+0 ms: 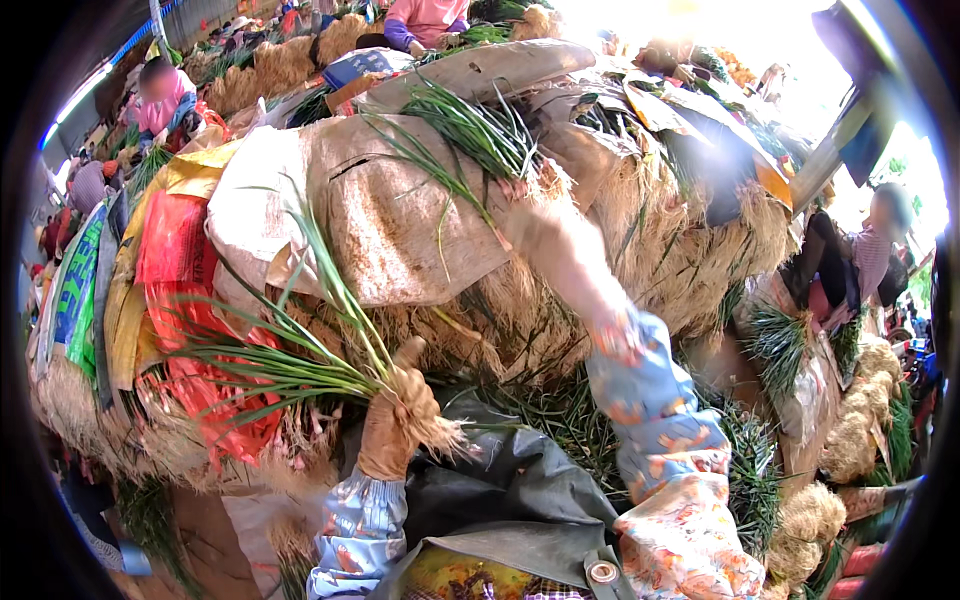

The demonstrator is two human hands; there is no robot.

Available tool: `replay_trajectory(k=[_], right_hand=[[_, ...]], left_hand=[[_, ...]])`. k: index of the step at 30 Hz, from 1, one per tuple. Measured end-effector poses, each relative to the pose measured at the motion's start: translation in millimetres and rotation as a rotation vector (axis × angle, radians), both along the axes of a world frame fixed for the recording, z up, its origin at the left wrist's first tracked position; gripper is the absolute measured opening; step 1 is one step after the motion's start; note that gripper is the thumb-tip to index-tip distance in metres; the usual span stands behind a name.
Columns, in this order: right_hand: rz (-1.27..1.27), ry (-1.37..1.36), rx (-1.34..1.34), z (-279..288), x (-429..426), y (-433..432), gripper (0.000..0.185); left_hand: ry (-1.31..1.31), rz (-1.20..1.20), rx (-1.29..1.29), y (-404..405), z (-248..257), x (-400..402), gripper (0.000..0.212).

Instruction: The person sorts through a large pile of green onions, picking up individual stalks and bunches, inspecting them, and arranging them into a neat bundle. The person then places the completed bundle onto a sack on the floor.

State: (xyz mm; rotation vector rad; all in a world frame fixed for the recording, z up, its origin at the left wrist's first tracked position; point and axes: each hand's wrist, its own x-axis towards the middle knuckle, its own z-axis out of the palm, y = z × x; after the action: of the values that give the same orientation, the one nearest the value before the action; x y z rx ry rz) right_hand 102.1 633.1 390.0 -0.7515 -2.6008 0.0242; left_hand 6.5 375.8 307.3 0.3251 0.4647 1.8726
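Note:
My left hand (397,416), in a brown, dirt-stained glove, is closed around a bunch of green-leaved plants (322,367) with pale stringy roots; the leaves point left and the roots stick out to the right. My right hand (529,217) is blurred and reaches forward over the heap, at the root end of another green bunch (480,135) lying on a pale woven sack (405,217). Whether its fingers grip those plants cannot be told. A dark waterproof apron (517,480) covers my lap.
A large heap of rooted plants (667,255) stands before me, partly covered by sacks and a red plastic bag (176,255). Loose green leaves (577,427) lie between heap and apron. Other people sit at left (161,105), top (427,22) and right (870,247).

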Motion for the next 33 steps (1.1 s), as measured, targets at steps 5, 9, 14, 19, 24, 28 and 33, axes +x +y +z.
replay_trajectory(k=[5,9,14,19,24,28,33], right_hand=[[-0.411,0.159,-0.578,-10,-27,142,0.069],[-0.357,0.073,-0.413,-6,-43,89,0.059],[-0.019,0.599,-0.772,26,-53,13,0.038],[0.232,0.28,-0.164,-27,-62,-20,0.024],[0.451,0.418,-0.836,-26,-25,21,0.027],[0.004,0.036,-0.233,3,9,29,0.027],[-0.131,0.265,0.202,37,-24,-35,0.021]], left_hand=[[0.039,-0.049,-0.049,11,-2,9,0.039],[0.143,0.105,-0.159,2,1,9,0.035],[0.351,0.285,-0.072,-13,39,3,0.032],[0.352,0.375,-0.095,-23,51,-4,0.033],[0.142,0.378,-0.142,-38,39,-14,0.029],[0.327,0.406,-0.006,-43,55,-15,0.025],[0.261,0.231,-0.07,-18,30,-23,0.042]])
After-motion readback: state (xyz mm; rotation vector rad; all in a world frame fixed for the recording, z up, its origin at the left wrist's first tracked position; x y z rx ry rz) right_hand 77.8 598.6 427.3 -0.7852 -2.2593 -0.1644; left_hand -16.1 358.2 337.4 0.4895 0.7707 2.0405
